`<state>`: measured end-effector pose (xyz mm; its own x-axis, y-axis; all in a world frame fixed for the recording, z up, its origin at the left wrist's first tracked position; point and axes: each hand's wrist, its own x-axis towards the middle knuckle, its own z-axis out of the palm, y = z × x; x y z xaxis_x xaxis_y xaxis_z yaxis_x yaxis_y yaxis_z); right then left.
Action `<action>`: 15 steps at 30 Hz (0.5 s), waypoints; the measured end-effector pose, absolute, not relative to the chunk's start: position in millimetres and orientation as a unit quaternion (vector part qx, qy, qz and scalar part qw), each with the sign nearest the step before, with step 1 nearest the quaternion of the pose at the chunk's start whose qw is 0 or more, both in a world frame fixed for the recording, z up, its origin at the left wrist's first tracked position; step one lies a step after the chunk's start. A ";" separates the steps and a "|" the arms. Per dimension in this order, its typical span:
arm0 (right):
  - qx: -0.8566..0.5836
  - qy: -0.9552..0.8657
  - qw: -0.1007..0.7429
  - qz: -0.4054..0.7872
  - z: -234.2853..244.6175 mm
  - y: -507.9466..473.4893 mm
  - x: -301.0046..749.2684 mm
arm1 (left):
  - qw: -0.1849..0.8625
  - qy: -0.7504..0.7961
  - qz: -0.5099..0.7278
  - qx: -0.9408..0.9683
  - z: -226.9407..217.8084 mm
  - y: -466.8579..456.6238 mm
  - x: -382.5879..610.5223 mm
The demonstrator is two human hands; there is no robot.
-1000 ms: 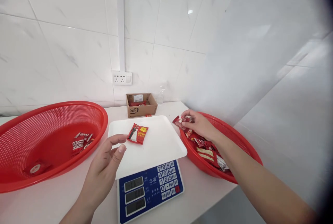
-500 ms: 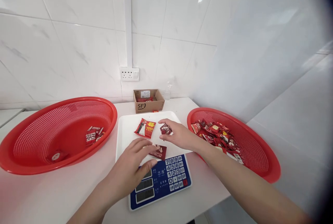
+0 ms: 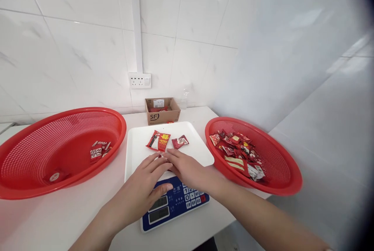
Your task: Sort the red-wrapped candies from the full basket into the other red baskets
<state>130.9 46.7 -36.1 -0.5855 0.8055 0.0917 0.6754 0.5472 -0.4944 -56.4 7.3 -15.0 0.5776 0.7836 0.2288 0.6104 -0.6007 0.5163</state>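
A white scale tray carries a larger red snack packet and a smaller dark red packet side by side near its far half. My left hand lies flat with fingers stretched over the tray's front edge and the blue scale panel. My right hand reaches in from the right, fingers extended leftward, its tips meeting my left fingertips at the tray's front. Neither hand visibly grips anything. Whether a packet lies beneath them is hidden.
A large red mesh basket on the left holds a few packets. A second red basket on the right holds several packets. A small cardboard box and a wall socket are behind the scale.
My right hand brought packets from the right basket to the tray, released one beside the larger packet, and drew back to the tray's front. My left hand now covers the packet seen there earlier.
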 end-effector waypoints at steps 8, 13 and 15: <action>-0.629 -0.760 0.135 0.090 0.8 88.0 205.6 | 0.176 0.430 0.232 0.855 -22.3 13.0 -60.3; -0.704 -0.696 0.006 0.141 -18.6 107.5 297.6 | 0.162 0.450 0.237 0.846 -24.4 14.6 -62.5; -0.711 -0.683 -0.039 0.163 -36.6 109.4 318.3 | 0.160 0.450 0.232 0.848 -24.2 14.3 -62.0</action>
<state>318.3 109.4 -36.6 0.0139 0.9583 -0.2855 0.9838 -0.0641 -0.1674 -62.0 14.3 -24.2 0.4878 0.8366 0.2494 0.6882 -0.5443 0.4796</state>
